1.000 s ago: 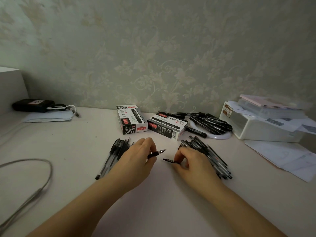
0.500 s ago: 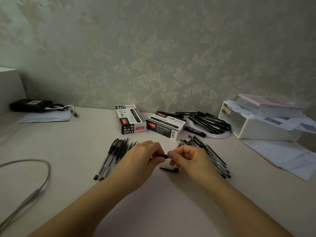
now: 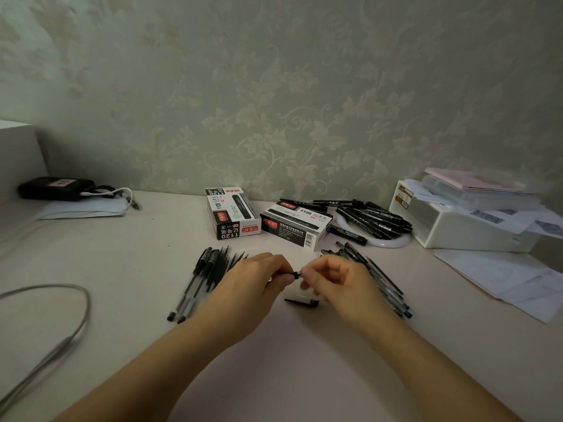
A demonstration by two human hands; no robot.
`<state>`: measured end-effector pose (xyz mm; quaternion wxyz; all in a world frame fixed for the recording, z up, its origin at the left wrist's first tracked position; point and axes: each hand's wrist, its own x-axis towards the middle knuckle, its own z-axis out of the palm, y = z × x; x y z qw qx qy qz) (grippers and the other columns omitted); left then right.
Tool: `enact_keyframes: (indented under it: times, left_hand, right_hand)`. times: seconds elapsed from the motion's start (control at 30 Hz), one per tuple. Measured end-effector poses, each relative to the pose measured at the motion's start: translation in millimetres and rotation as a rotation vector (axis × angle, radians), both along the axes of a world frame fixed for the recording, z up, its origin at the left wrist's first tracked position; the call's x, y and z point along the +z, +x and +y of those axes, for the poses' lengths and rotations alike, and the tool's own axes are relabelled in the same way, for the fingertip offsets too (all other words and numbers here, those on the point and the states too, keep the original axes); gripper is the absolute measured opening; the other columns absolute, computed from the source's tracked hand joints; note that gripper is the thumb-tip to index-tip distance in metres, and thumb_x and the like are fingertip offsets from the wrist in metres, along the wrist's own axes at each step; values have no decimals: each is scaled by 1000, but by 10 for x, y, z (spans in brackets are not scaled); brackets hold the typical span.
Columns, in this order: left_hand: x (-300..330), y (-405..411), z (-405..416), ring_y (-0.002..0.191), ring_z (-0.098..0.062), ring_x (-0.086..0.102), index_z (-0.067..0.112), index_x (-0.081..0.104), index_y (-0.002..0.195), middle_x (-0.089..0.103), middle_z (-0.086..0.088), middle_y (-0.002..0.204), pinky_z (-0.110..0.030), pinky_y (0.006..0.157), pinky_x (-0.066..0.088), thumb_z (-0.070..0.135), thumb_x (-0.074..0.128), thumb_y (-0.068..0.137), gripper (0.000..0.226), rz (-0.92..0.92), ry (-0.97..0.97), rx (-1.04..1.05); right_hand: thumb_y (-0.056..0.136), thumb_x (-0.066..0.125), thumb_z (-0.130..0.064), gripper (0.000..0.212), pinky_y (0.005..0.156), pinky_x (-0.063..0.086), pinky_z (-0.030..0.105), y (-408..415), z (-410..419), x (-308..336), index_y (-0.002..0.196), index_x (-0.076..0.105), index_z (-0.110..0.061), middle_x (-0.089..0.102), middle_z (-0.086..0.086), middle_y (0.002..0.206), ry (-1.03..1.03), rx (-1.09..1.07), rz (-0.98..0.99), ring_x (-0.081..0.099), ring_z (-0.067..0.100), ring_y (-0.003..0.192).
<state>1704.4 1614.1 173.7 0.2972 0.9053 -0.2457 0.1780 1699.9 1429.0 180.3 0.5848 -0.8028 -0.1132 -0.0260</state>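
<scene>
Grips the pen [image 3: 293,274] in the left hand [image 3: 256,284] above the surface [image 3: 122,269], pinches its tip with the right hand [image 3: 335,281], apparently mid-assembly; next, likely needs the loose cap [image 3: 301,301] lying just below.

— How many boxes do you have out?
— Two: a first pen box [image 3: 233,213] and a second pen box [image 3: 297,226]
— And pens?
— I hold one pen [image 3: 295,274], and one cap [image 3: 301,301] lies loose. Beyond that I see three lots: a left pile [image 3: 207,281], a right pile [image 3: 382,284] and a heap of markers [image 3: 374,219], each too tangled for me to count
— Anything more?
— One white bin [image 3: 463,229], one black pack [image 3: 56,188], one grey cable [image 3: 77,315], one white cord [image 3: 122,192], and some sheets of paper [image 3: 502,278], number unclear
</scene>
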Motion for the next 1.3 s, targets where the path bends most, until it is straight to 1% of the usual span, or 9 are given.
enact_keyframes:
  times: [0.13,0.23,0.33,0.4,0.53,0.83,0.9,1.07,1.3]
  left_hand:
    - [13,-2,4,80,-3,55,27,65,100,59,15,85,-25,72,48,31,51,96,15,5,-21,-2]
    - [23,-14,-5,80,-3,55,27,65,100,60,15,86,-26,73,48,31,50,96,15,4,-16,-8]
    - [29,-15,-2,81,-4,55,27,64,100,60,14,86,-28,74,49,31,50,97,15,4,-14,-1]
    - [33,-18,3,81,-4,55,26,65,100,60,13,86,-28,74,49,30,50,97,15,11,-21,4]
    - [44,-27,0,80,-4,55,25,65,100,60,13,87,-28,74,49,30,51,97,15,12,-32,2]
    - [62,-31,21,82,-5,56,25,64,100,61,12,89,-27,76,49,29,50,98,15,44,-19,43]
    - [64,-36,34,81,-5,55,24,64,100,60,13,88,-24,74,48,28,50,98,15,46,-27,57]
    - [63,-46,31,80,-3,53,24,64,102,59,14,88,-16,71,44,29,50,98,16,58,-6,61]
    - [67,-50,23,80,-2,52,25,64,103,58,15,89,-13,70,42,29,49,98,16,73,1,54]
  right_hand:
    - [83,76,-31,21,80,57,27,10,-10,-5,103,69,-31,73,-13,98,14,13,33,68,13,88]
    - [85,69,-43,17,69,53,16,12,-3,-19,91,71,-28,74,-10,86,-36,-33,-9,67,1,76]
    - [88,71,-26,2,63,47,9,21,-26,-6,89,72,-27,75,-7,85,5,-4,5,67,1,74]
    - [85,74,-23,15,65,48,10,18,-31,8,97,72,-32,74,-9,95,35,28,22,68,10,82]
    - [79,70,-51,26,59,45,6,11,-4,-1,97,69,-33,75,-11,89,32,-24,56,64,-3,70]
    - [90,68,-22,5,57,46,9,84,-68,-13,95,71,-20,76,-5,80,92,-153,21,59,-5,61]
    - [90,69,-18,3,60,46,9,95,-107,-23,92,71,-19,75,-3,78,11,-234,-54,62,-5,64]
    - [91,66,-23,7,68,44,12,109,-166,-109,93,71,-26,64,-16,87,-733,-150,-356,55,0,78]
    - [89,68,-24,16,69,44,12,124,-156,-139,104,72,-27,64,-13,91,-748,-127,-327,56,1,80]
